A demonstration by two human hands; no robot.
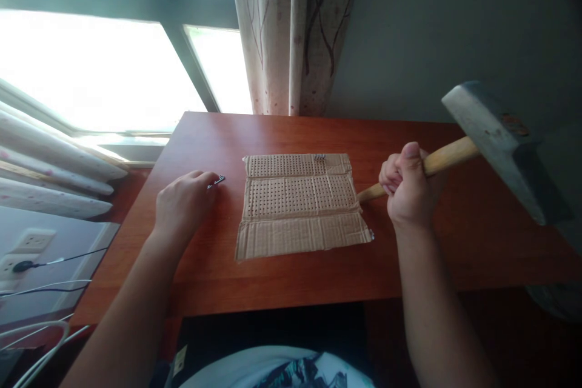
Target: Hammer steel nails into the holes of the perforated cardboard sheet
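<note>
My right hand (411,188) is wrapped round the wooden handle of a hammer (495,133), thumb on top. The big metal head is raised to the right, and the handle's other end points at the cardboard. At the left of the table my left hand (182,200) is closed, knuckles up. A few small metal nails (217,182) show at its fingertips; how many it grips is hidden. Between the hands lies a flat piece of corrugated cardboard (297,235) with rows of small holes. Several dark nails (319,158) are at its top right edge.
The reddish-brown wooden table (300,282) reaches to a grey wall (431,42) at the back. A bright window (100,66) and a patterned curtain (297,42) stand behind it. At the lower left are a wall socket (34,241) and white cables (45,327).
</note>
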